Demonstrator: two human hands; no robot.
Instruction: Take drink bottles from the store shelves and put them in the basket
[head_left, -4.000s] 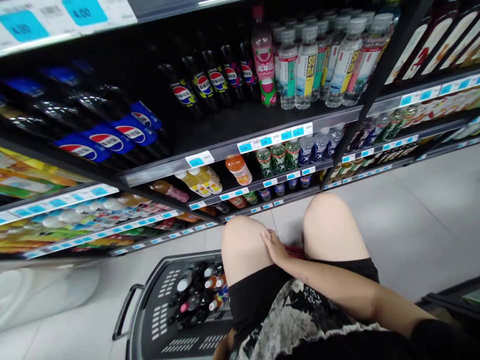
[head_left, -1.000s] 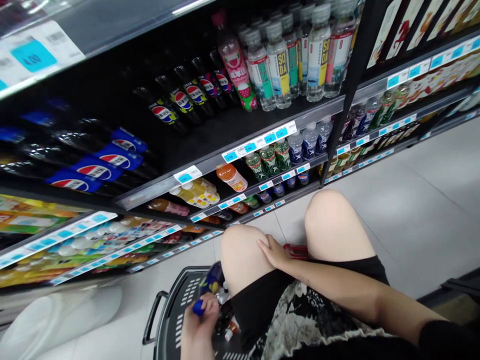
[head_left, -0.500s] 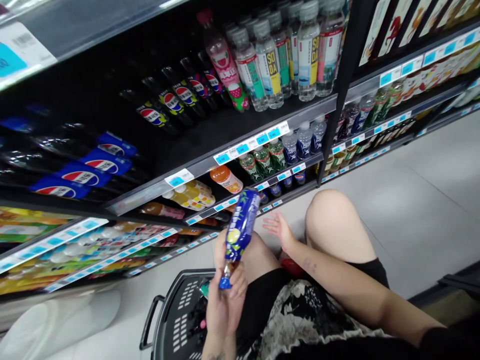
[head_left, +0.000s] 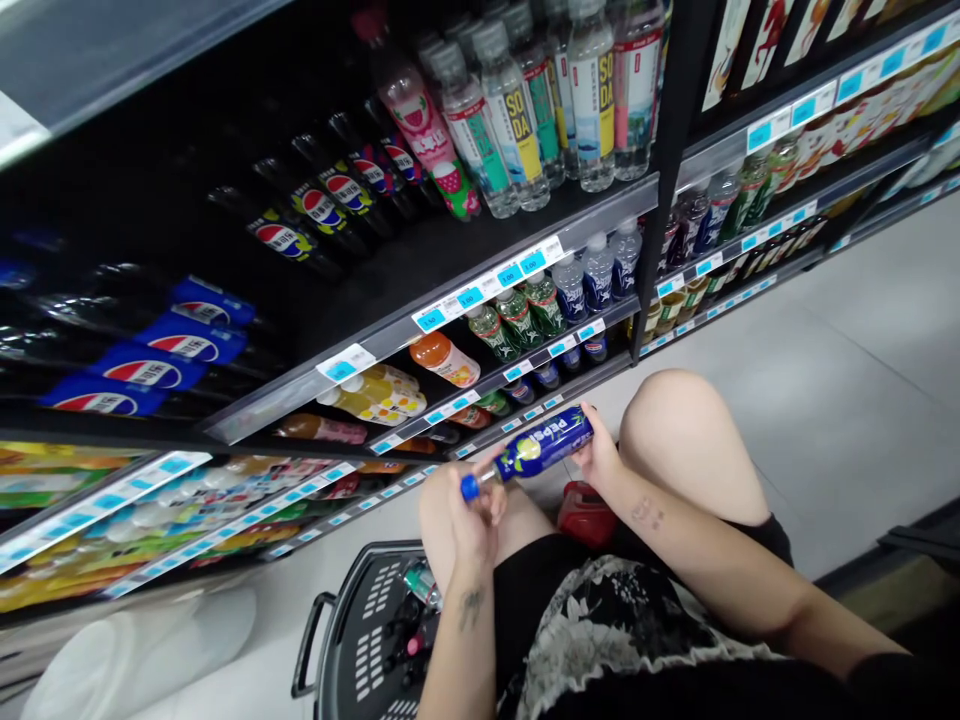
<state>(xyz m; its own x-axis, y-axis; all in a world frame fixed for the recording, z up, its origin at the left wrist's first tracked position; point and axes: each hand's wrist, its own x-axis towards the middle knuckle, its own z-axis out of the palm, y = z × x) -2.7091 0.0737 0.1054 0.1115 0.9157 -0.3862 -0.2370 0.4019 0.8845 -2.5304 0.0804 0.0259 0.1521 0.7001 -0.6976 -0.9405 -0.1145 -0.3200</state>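
A blue-labelled Pepsi bottle (head_left: 544,442) with a lemon picture lies tilted across both hands, above my knees. My left hand (head_left: 474,515) is closed at its neck, just below the blue cap. Around the base of the bottle, my right hand (head_left: 598,450) is closed, with part of its fingers hidden behind the bottle. Below my right hand, a red object (head_left: 585,513) sits between my legs; I cannot make out its kind.
A dark shopping basket (head_left: 360,600) with several bottles in it stands at my left. Ahead, the shelf edge (head_left: 360,358) carries price tags. Soda water bottles (head_left: 517,130) and dark cola bottles (head_left: 319,210) stand on the upper shelf. A whitish rounded object (head_left: 142,650) is at lower left.
The bottle has turned from nearly upright to lying more sideways, its base now to the right. My right hand, open and apart before, has closed on the base.
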